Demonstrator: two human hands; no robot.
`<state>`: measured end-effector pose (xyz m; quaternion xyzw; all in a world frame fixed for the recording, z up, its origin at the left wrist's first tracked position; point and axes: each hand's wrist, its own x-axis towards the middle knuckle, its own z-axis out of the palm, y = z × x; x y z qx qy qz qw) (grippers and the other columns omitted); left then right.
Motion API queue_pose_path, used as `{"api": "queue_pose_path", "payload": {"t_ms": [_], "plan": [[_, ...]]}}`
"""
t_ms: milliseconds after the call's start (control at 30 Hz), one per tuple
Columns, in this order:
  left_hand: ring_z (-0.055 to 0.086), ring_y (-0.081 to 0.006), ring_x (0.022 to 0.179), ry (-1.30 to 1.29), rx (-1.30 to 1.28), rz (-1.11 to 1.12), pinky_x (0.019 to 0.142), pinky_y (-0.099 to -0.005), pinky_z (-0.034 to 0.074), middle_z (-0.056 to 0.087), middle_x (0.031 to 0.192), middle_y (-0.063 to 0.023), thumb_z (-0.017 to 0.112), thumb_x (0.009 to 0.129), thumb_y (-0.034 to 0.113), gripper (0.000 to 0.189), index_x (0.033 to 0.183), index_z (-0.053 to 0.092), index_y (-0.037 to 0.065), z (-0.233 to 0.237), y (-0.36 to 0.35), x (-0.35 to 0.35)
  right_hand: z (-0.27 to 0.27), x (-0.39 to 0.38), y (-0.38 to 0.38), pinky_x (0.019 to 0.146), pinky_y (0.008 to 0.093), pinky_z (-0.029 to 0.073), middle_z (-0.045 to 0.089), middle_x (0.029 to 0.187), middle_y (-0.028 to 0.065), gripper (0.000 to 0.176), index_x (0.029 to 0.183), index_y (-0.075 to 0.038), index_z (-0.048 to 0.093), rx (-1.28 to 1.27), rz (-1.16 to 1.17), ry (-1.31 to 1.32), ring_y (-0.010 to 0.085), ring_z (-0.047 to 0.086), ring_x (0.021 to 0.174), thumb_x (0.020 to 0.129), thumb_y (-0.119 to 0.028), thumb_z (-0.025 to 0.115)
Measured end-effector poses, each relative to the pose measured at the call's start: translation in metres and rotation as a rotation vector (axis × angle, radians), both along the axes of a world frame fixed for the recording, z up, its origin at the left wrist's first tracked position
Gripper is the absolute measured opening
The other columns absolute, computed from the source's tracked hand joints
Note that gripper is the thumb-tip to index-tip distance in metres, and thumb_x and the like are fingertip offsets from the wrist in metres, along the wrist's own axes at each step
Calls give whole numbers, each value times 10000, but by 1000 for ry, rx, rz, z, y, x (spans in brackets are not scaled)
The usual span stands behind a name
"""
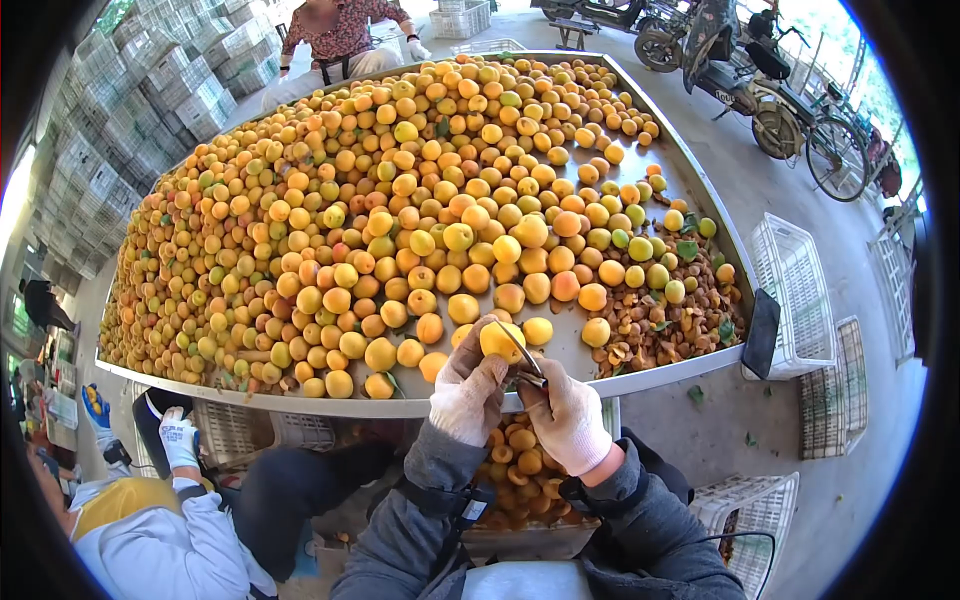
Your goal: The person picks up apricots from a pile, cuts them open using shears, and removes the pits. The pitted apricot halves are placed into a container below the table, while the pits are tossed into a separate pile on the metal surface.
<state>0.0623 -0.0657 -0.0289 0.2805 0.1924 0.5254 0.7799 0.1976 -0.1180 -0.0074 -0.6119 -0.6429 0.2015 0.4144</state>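
Observation:
My left hand [467, 392], in a stained white glove, is closed around a yellow apricot [500, 341] at the near edge of a metal table [655, 381]. Gripped in my gloved right hand [570, 414] is a small knife [521, 350], its thin blade lying against the right side of the fruit. Whole apricots [380, 240], mostly yellow-orange with some greenish ones, are heaped over the table just beyond my hands. Beneath my wrists, cut apricots [523, 470] fill a container at my lap.
Brown pits and scraps [655, 325] lie at the table's right corner, beside a dark phone-like slab [761, 334] on the rim. White crates [793, 295] stand at right. A person [150, 530] sits close on my left; another person [345, 35] is across the table.

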Motion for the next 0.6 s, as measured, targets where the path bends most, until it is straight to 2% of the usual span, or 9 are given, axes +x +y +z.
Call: {"api": "queue_pose_path", "payload": {"t_ms": [600], "plan": [[590, -271, 1131, -48, -58, 31, 966, -420, 497, 585, 1239, -136, 643, 913, 143, 501, 1376, 461, 84, 2, -5, 1, 2, -3, -6, 603, 407, 516, 663, 829, 154, 312, 1150, -90, 564, 29, -2, -20, 360, 656, 729, 855, -129, 660]]}}
